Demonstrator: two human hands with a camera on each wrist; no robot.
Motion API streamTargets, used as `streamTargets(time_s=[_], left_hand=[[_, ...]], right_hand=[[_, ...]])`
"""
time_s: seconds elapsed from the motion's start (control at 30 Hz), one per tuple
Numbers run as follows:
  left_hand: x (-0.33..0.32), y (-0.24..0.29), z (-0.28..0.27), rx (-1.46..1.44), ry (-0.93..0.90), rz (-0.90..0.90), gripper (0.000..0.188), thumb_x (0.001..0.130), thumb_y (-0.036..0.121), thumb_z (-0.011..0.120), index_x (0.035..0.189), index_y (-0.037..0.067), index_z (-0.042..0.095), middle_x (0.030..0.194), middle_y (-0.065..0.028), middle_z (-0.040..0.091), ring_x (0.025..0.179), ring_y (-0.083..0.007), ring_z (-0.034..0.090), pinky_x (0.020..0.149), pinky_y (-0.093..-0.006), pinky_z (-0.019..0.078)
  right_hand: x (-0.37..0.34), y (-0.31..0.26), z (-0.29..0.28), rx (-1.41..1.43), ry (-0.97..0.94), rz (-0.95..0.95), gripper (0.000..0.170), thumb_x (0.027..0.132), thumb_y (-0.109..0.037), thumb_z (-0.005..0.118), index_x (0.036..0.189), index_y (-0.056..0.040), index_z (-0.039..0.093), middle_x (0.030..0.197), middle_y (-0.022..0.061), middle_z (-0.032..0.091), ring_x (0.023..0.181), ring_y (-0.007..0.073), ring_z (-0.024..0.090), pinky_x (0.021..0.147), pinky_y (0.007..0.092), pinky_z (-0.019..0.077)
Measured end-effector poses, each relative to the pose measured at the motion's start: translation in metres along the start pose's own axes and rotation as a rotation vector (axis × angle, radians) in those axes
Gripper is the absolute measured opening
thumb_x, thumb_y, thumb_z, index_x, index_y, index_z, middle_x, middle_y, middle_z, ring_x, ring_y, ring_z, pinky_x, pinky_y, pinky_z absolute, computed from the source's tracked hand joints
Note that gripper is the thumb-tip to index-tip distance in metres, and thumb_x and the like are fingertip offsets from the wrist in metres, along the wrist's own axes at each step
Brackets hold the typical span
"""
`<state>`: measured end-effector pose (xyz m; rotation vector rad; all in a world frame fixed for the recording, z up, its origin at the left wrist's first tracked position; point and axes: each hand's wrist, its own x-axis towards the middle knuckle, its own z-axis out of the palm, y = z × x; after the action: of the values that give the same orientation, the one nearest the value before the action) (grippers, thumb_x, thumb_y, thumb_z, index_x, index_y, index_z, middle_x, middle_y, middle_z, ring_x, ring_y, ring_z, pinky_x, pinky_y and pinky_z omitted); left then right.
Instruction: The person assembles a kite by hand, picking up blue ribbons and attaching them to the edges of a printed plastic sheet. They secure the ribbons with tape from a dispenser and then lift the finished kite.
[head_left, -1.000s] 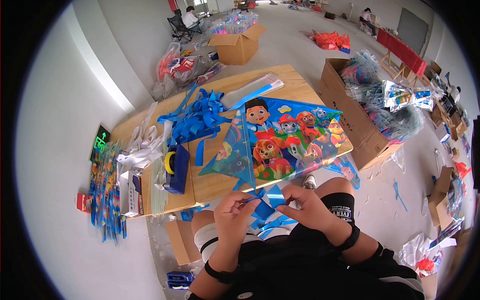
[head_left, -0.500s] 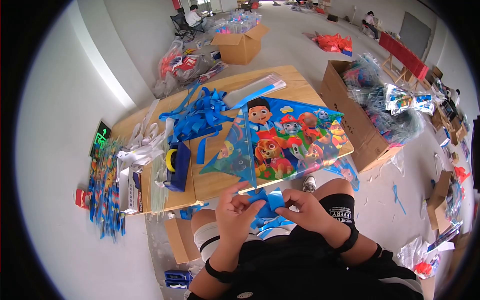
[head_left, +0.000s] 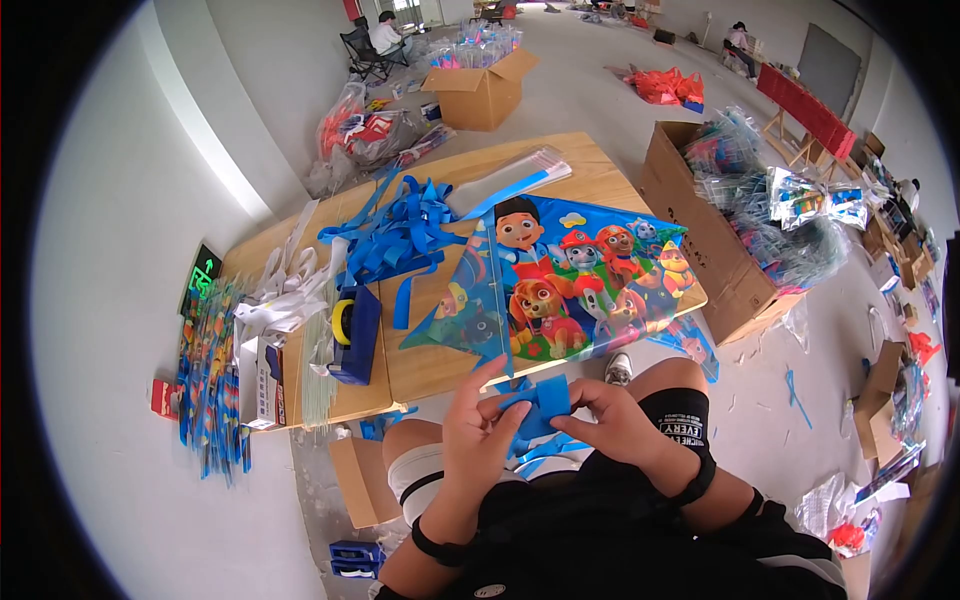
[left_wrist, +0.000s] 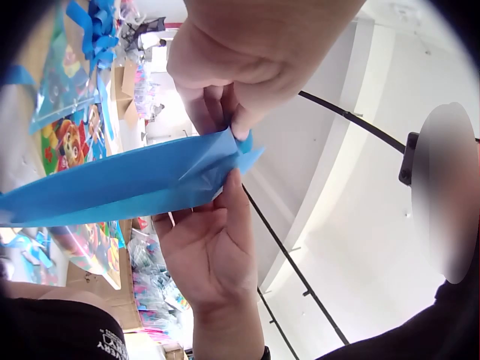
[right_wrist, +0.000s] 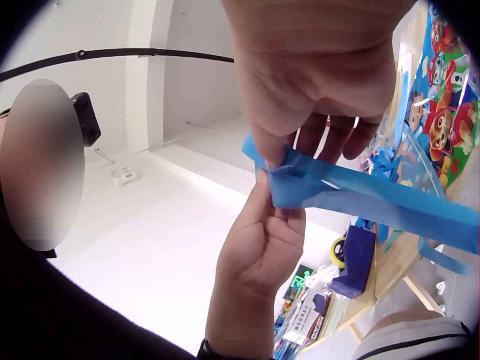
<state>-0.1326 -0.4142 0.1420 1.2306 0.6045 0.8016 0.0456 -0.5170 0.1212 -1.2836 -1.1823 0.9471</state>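
Observation:
Over the lap, both hands pinch a glossy blue plastic strip [head_left: 553, 397], folded over on itself between them. My left hand [head_left: 474, 425] has thumb and fingers on the strip's left part, its index finger raised off it. My right hand [head_left: 612, 418] pinches the fold between thumb and fingertips. In the left wrist view the strip [left_wrist: 142, 176] runs long and flat from the fold, where both thumbs nearly meet. The right wrist view shows the left hand [right_wrist: 259, 251] gripping the fold's edge from below. A printed cartoon pennant sheet [head_left: 545, 290] lies on the table just beyond.
The wooden table [head_left: 425, 375] bears a heap of blue strips [head_left: 400, 230], white strips [head_left: 285, 300] and a blue tape dispenser [head_left: 358, 340] with yellow tape. A cardboard box [head_left: 690, 220] of plastic-wrapped goods stands right of it. More blue strips [head_left: 545, 448] lie over the lap.
The folded end of the strip has turned and lies flatter between the hands. My left index finger has lifted and straightened, while the right hand has stayed nearly in place.

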Motion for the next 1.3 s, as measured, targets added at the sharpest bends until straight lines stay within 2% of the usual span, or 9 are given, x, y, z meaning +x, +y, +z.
streamTargets(time_s=[0.07, 0.2, 0.27, 0.47, 0.6, 0.77, 0.83, 0.97, 1.3], left_hand=[[-0.001, -0.001, 0.0, -0.037, -0.039, 0.012, 0.066, 0.091, -0.005, 0.069, 0.149, 0.001, 0.038, 0.117, -0.0186, 0.068, 0.098, -0.0144, 0.068, 0.085, -0.0252, 0.0549], [0.001, -0.012, -0.002, -0.051, -0.046, 0.064, 0.068, 0.091, -0.005, 0.069, 0.15, 0.002, 0.036, 0.121, -0.0165, 0.066, 0.097, -0.0136, 0.067, 0.086, -0.0254, 0.0544], [0.001, -0.007, -0.001, 0.015, -0.079, -0.045, 0.07, 0.09, -0.004, 0.07, 0.15, 0.002, 0.036, 0.116, -0.0137, 0.068, 0.094, -0.0124, 0.067, 0.084, -0.0246, 0.0538], [0.003, -0.008, -0.003, -0.018, -0.007, -0.059, 0.065, 0.087, -0.004, 0.074, 0.144, 0.0, 0.044, 0.09, -0.0072, 0.071, 0.081, -0.0098, 0.066, 0.076, -0.0214, 0.052], [0.004, -0.014, -0.009, 0.006, -0.009, -0.036, 0.061, 0.084, -0.007, 0.074, 0.139, -0.003, 0.048, 0.094, -0.0093, 0.073, 0.083, -0.0103, 0.067, 0.077, -0.0215, 0.0528], [0.002, -0.016, -0.006, 0.005, -0.011, -0.019, 0.054, 0.081, -0.007, 0.079, 0.129, -0.001, 0.056, 0.084, -0.0055, 0.068, 0.077, -0.0094, 0.066, 0.072, -0.0216, 0.053], [0.002, -0.016, -0.006, 0.04, -0.015, 0.003, 0.051, 0.08, -0.006, 0.079, 0.126, -0.001, 0.057, 0.083, -0.0054, 0.067, 0.078, -0.0096, 0.066, 0.072, -0.0219, 0.0533], [0.002, -0.015, -0.007, 0.092, -0.027, 0.03, 0.044, 0.08, -0.004, 0.081, 0.118, -0.001, 0.059, 0.083, -0.0059, 0.067, 0.078, -0.01, 0.066, 0.073, -0.023, 0.054], [0.003, -0.024, -0.008, 0.104, -0.023, 0.057, 0.035, 0.086, -0.002, 0.076, 0.116, 0.0, 0.059, 0.084, -0.0063, 0.068, 0.08, -0.0077, 0.064, 0.07, -0.0206, 0.0471]], right_hand=[[-0.001, 0.001, 0.0, 0.038, 0.027, 0.036, 0.018, 0.089, -0.009, 0.077, 0.098, -0.0016, 0.064, 0.092, 0.0045, 0.067, 0.087, 0.0119, 0.064, 0.079, 0.0273, 0.0508], [-0.001, 0.002, -0.001, 0.022, 0.07, 0.053, 0.018, 0.089, -0.009, 0.077, 0.095, -0.0006, 0.063, 0.088, 0.0039, 0.067, 0.086, 0.0105, 0.064, 0.077, 0.0266, 0.0513], [-0.001, 0.002, -0.002, 0.011, 0.076, 0.04, 0.018, 0.089, -0.009, 0.077, 0.095, -0.0006, 0.063, 0.087, 0.0037, 0.067, 0.085, 0.0098, 0.064, 0.076, 0.0262, 0.0513], [-0.001, 0.009, -0.003, 0.065, 0.081, 0.05, 0.016, 0.09, -0.008, 0.076, 0.098, -0.0013, 0.064, 0.091, 0.0028, 0.067, 0.085, 0.0085, 0.063, 0.077, 0.0254, 0.0511], [0.0, 0.01, -0.005, 0.168, 0.091, 0.06, 0.015, 0.091, -0.006, 0.075, 0.101, -0.0009, 0.065, 0.093, 0.002, 0.066, 0.087, 0.0089, 0.062, 0.078, 0.0257, 0.0512], [0.001, 0.004, -0.002, 0.181, 0.054, 0.034, 0.014, 0.093, -0.006, 0.073, 0.101, -0.0005, 0.064, 0.096, 0.0017, 0.065, 0.09, 0.0087, 0.062, 0.08, 0.0256, 0.0508], [0.001, 0.003, -0.001, 0.323, 0.031, 0.107, 0.012, 0.094, -0.007, 0.072, 0.101, -0.0013, 0.063, 0.097, 0.0012, 0.065, 0.091, 0.0083, 0.062, 0.08, 0.0255, 0.0505], [0.003, 0.004, -0.001, 0.326, 0.036, 0.131, 0.012, 0.095, -0.008, 0.071, 0.1, -0.0021, 0.062, 0.096, 0.0006, 0.064, 0.09, 0.0076, 0.062, 0.079, 0.0255, 0.0505], [0.004, 0.008, 0.0, 0.254, 0.042, 0.136, 0.014, 0.095, -0.009, 0.071, 0.104, -0.0003, 0.063, 0.094, 0.0005, 0.066, 0.087, 0.0064, 0.062, 0.076, 0.0242, 0.0506]])
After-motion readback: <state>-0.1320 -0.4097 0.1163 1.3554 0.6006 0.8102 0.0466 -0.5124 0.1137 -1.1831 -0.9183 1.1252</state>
